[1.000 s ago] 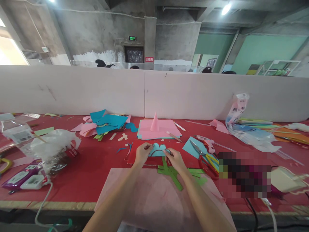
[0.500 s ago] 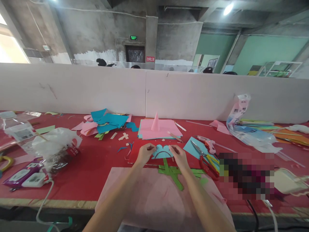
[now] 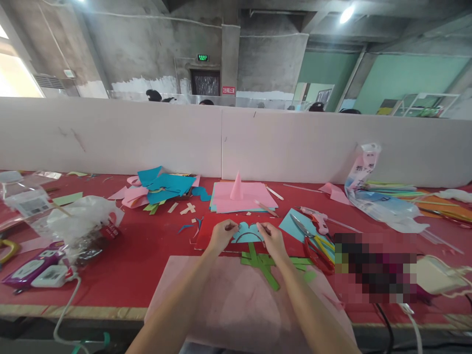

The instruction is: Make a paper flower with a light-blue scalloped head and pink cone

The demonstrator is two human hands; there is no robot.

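Note:
Between my hands is a light blue paper cutout (image 3: 248, 232) with a scalloped top edge and a dark curved line across it. My left hand (image 3: 223, 235) pinches its left edge, and my right hand (image 3: 272, 236) pinches the right edge. Behind it lies a red sheet (image 3: 210, 231). Just below the cutout, several green paper strips (image 3: 271, 278) cross one another on a pale pink board (image 3: 228, 295). A pink paper cone (image 3: 237, 189) stands upright on stacked pink sheets (image 3: 258, 191) beyond my hands.
To the right lie scissors (image 3: 308, 231), a pink glue gun (image 3: 319, 219) and a plastic wrapper (image 3: 368, 191). Blue and pink paper scraps (image 3: 169, 184) are heaped at the back left. A plastic bag (image 3: 81, 221) and a purple power strip (image 3: 35, 270) sit far left. A white partition (image 3: 147, 137) runs behind.
The camera view has shifted very slightly. Both hands keep their pinch on the blue cutout in nearly the same place.

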